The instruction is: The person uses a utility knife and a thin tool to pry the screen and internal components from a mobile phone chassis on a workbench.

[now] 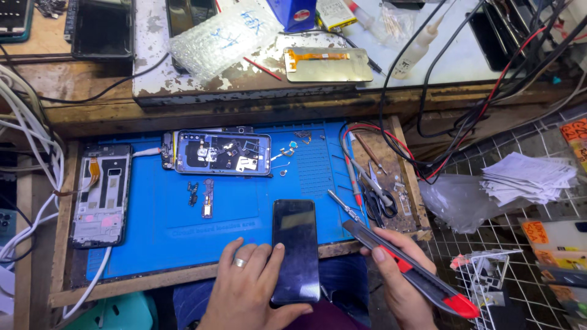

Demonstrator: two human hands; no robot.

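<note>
The left hand, with a silver ring on one finger, was wrapped round the side of a flat black phone with a dark glass screen. The phone lay half on the front edge of the blue rubber work mat and half over the person's lap. The thumb was tucked under the phone, so I could not see it well.

The right hand was closed round a grey and red box cutter knife. Its tip pointed up and left, near the phone's right side but not touching it. The blade was too small to make out.

Further back on the mat lay an opened phone with a purple frame, its insides showing. A black phone frame lay to the left. The wrists were cut off at the bottom edge.
</note>
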